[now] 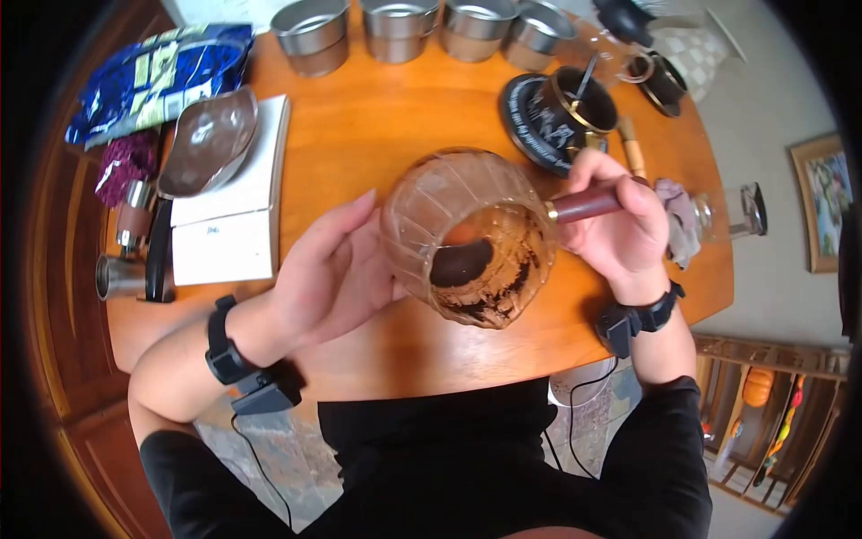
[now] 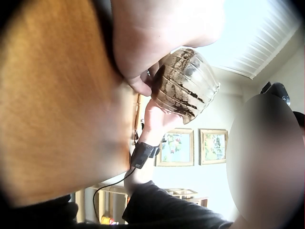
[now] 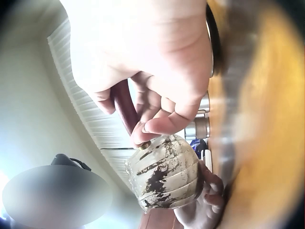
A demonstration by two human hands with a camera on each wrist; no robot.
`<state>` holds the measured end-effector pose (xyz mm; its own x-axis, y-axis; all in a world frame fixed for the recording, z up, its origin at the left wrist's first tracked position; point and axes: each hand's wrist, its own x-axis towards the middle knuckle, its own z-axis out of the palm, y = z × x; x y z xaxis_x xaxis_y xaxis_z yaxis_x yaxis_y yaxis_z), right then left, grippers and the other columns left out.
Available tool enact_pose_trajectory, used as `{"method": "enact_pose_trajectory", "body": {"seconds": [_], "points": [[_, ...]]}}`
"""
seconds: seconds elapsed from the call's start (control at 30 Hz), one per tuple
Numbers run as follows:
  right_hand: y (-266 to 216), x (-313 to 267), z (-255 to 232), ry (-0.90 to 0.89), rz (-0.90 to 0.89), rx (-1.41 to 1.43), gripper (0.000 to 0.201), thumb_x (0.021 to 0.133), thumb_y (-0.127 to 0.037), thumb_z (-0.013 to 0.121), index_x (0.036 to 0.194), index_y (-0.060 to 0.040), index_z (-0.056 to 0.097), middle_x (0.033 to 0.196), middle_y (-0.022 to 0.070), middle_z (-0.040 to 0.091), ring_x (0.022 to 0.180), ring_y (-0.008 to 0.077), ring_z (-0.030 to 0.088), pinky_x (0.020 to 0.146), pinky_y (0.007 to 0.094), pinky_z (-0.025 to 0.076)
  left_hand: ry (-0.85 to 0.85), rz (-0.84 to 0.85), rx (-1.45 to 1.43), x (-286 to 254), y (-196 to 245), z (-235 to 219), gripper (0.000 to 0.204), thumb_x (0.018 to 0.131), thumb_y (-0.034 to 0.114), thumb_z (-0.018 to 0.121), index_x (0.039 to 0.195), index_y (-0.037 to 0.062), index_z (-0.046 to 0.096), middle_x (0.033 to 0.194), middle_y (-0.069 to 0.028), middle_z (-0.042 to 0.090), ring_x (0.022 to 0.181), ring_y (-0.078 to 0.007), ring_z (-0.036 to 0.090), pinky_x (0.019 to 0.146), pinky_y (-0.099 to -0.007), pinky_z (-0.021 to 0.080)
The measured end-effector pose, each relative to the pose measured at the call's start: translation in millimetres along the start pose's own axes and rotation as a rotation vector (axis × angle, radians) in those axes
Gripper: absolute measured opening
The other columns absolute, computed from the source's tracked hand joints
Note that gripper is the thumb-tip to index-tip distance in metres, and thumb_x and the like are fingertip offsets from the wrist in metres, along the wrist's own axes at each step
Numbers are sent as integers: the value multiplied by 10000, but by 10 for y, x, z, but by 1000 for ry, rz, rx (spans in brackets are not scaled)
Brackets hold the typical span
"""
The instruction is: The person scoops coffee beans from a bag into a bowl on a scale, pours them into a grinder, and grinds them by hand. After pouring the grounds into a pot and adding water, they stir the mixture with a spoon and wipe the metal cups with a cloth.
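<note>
A ribbed round glass pot (image 1: 409, 211) is held tilted above the table, its mouth turned toward the head camera. Brown powder with a darker patch clings to its inner wall. My right hand (image 1: 620, 225) grips the pot's dark wooden handle (image 1: 588, 204), thumb and fingers around it. On the other side, my left hand (image 1: 328, 269) supports the pot with its fingers behind and under the glass, thumb raised off it. The right wrist view shows the left fingers (image 3: 213, 198) at the base of the pot (image 3: 164, 174). Dark streaks show through the glass (image 2: 183, 86) in the left wrist view.
Beyond the pot, a black cup (image 1: 579, 103) with a spoon stands by a black saucer (image 1: 530, 117). Several metal cups (image 1: 310, 40) line the far edge. At left lie a brown dish (image 1: 211, 144), a white box (image 1: 224, 247) and a blue bag (image 1: 171, 76). A cloth (image 1: 678, 220) is at right.
</note>
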<state>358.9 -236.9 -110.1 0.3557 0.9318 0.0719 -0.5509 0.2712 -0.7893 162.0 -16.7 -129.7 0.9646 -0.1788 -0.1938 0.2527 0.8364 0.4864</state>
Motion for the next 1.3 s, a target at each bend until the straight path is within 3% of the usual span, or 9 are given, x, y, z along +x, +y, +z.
{"method": "enact_pose_trajectory", "body": {"seconds": [0.07,0.23,0.33,0.47,0.67,0.87,1.3], "points": [[-76,22,-32,-96,-72,31,437,946,-361,528,1083,54,536,862,208,670,751,239,652,646,309,476,-57,-7,3,5,-1,-69,588,1021,458,293,1408,34,418,1388,-124,517,1248,-251,501,1050,-419,379],[-433,-57,23,34,-281,138,426,978,-354,477,1149,24,573,937,179,687,820,232,634,718,316,463,-17,-36,101,-7,19,-89,614,1005,497,293,1383,41,456,1360,-160,536,1250,-277,513,1019,-404,411],[-662,-91,-140,13,-421,-53,413,991,-331,474,1177,23,577,1032,195,679,879,235,633,782,330,488,-2,-32,100,-8,16,-60,610,1007,494,290,1366,34,469,1349,-171,544,1252,-274,512,1018,-402,411],[-814,-135,-368,149,-550,-221,401,988,-319,494,1189,19,576,1058,185,675,916,228,625,767,316,478,-24,-31,112,-16,9,-70,606,1007,492,292,1359,34,473,1355,-177,538,1256,-284,507,1017,-405,409],[-812,-161,-677,257,-585,-160,393,972,-276,540,1227,22,561,1108,197,657,968,231,610,770,308,478,-26,-36,121,-35,6,-92,605,1004,491,301,1361,32,469,1362,-194,528,1268,-306,494,1021,-423,403],[-803,-187,-798,242,-522,-9,392,978,-245,540,1260,28,537,1143,213,640,984,250,606,794,298,491,-29,-37,114,-43,-6,-125,595,1004,470,310,1362,20,463,1368,-216,517,1277,-323,486,1028,-437,400],[-754,-173,-804,230,-522,3,425,979,-201,544,1307,57,469,1200,275,586,1050,314,609,934,372,521,-39,-33,94,-49,-2,-137,572,1004,449,318,1313,-1,491,1348,-227,527,1272,-338,490,1024,-445,408]]}}
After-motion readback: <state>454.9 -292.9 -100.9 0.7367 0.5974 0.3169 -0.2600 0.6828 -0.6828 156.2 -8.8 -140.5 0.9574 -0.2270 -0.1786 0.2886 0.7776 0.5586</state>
